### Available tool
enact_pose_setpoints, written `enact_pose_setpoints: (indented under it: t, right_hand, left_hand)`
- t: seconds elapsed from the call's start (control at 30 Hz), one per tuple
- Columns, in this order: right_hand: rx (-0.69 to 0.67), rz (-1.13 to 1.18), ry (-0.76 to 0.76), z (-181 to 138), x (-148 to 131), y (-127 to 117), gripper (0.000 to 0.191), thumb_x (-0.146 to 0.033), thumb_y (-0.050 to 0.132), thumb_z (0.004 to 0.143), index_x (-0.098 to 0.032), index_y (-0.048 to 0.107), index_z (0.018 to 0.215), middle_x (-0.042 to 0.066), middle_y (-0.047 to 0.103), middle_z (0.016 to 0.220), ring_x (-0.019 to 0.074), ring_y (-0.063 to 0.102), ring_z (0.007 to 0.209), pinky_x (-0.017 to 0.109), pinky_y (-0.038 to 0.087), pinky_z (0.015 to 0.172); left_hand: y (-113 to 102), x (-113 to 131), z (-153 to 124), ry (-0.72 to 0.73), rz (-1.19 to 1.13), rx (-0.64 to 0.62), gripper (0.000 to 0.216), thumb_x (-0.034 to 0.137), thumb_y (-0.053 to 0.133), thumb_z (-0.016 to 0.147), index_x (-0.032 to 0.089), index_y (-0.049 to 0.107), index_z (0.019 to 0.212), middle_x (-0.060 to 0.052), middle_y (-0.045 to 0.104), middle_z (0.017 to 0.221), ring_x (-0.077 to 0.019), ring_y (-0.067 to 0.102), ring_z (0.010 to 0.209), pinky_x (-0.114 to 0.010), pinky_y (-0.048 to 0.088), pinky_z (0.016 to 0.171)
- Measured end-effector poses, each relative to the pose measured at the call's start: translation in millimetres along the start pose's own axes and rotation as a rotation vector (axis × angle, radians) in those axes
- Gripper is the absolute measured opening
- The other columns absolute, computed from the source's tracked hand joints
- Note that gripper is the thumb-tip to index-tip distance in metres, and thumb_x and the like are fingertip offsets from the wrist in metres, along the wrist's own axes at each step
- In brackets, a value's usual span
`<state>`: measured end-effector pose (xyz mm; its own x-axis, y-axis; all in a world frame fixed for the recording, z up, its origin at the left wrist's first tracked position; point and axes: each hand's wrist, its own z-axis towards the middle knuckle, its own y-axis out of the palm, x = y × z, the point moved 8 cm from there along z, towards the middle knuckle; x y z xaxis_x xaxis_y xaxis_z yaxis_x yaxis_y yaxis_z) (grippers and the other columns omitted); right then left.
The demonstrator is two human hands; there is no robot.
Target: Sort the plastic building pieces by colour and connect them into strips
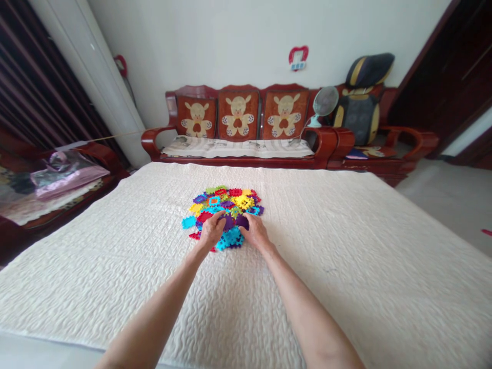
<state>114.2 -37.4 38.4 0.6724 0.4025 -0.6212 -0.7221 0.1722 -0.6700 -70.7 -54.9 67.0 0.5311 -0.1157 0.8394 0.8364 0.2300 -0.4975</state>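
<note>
A heap of flat, notched plastic building pieces (225, 202) in blue, yellow, red, purple and green lies on a cream quilted cover (346, 246). My left hand (211, 230) and my right hand (255, 231) meet at the near edge of the heap. Both hands have their fingers closed on purple pieces (233, 222) held between them. Light blue pieces (230, 239) lie just under the hands.
A dark red wooden sofa (246, 125) with bear-print back cushions stands beyond the cover. A small fan (325, 102) and a black-and-yellow seat pad (363, 97) sit at its right end. A wooden chair with plastic bags (65, 171) is at the left.
</note>
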Motion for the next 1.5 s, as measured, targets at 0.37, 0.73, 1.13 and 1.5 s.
enact_pose_setpoints:
  t: [0.37,0.73,1.13,1.5]
  right_hand:
    - [0.246,-0.096,0.099,-36,101,-118,0.045,-0.023,0.056,0.076,-0.018,0.063,0.12,0.015,0.065,0.122,0.0286,0.06,0.119,0.05,0.046,0.108]
    - [0.29,-0.024,0.071,-51,115,-133,0.046,-0.027,0.057,0.078,-0.018,0.061,0.123,0.014,0.065,0.123,0.0269,0.061,0.117,0.046,0.048,0.105]
    - [0.121,-0.12,0.023,-42,94,-112,0.046,-0.026,0.063,0.079,-0.021,0.062,0.125,0.011,0.069,0.121,0.0269,0.063,0.113,0.045,0.047,0.102]
    - [0.083,-0.216,0.035,-44,86,-101,0.048,-0.03,0.068,0.082,-0.023,0.059,0.129,0.011,0.066,0.125,0.0279,0.059,0.118,0.046,0.044,0.104]
  left_hand:
    - [146,50,4,0.109,-0.049,-0.31,0.05,0.017,0.051,0.082,0.011,0.063,0.13,-0.001,0.069,0.069,-0.0122,0.061,0.055,-0.024,0.053,0.058]
    - [180,63,-9,0.469,0.029,-0.225,0.042,0.006,0.042,0.086,0.014,0.064,0.121,-0.015,0.067,0.123,-0.0228,0.063,0.118,-0.042,0.05,0.106]
    - [170,40,-11,0.594,0.136,-0.109,0.06,0.005,0.036,0.083,0.024,0.053,0.138,-0.009,0.073,0.105,-0.025,0.068,0.101,-0.047,0.053,0.097]
    - [165,37,-1,0.494,0.082,-0.013,0.051,0.005,0.039,0.084,0.016,0.057,0.13,-0.009,0.072,0.098,-0.0216,0.065,0.091,-0.041,0.054,0.087]
